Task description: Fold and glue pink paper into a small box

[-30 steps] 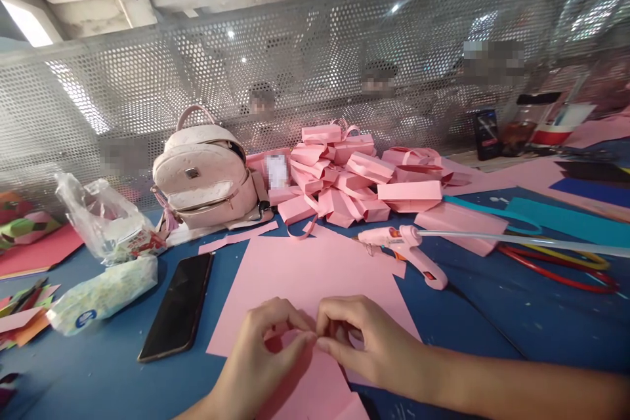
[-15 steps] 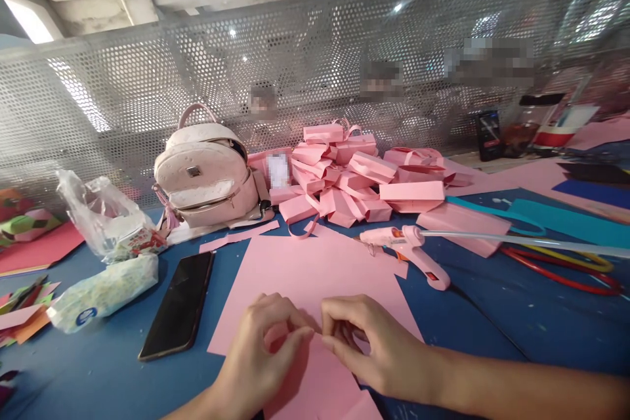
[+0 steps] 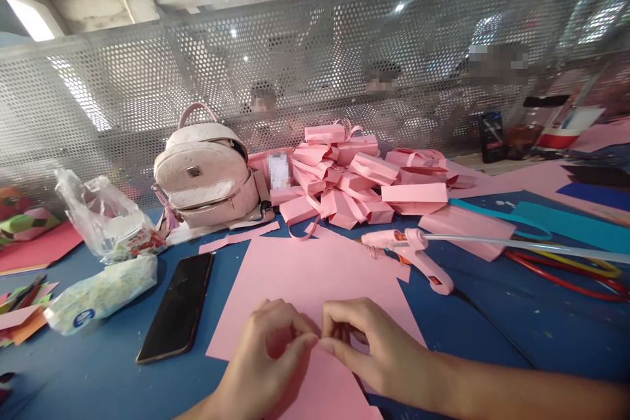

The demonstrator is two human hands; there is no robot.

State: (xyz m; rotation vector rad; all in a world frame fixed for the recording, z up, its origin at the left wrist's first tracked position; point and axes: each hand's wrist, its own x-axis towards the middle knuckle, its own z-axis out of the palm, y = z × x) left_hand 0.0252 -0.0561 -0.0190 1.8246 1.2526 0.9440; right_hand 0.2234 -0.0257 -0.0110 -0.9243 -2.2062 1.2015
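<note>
Both my hands meet at the upper edge of a pink paper piece (image 3: 315, 387) close to me. My left hand (image 3: 268, 348) pinches that edge between thumb and fingertips. Right beside it my right hand (image 3: 369, 341) is closed in a pinch on the same edge, the fingertips almost touching. Under and beyond the hands lies a larger pink sheet (image 3: 280, 275), flat on the blue table (image 3: 492, 321). A pink glue gun (image 3: 418, 252) rests past my right hand, a long clear glue stick in its back end. The lower part of the held paper runs out of view.
A heap of folded pink paper pieces (image 3: 344, 177) stands at the back beside a pale pink backpack (image 3: 207, 174). Left of the sheet lie a black phone (image 3: 177, 308), a tissue pack (image 3: 103, 295) and a plastic bag (image 3: 101, 216). A perforated metal screen (image 3: 197, 59) borders the table.
My fingertips have drawn slightly lower and closer together along the paper's edge. The view has shifted a little; the other things lie as before.
</note>
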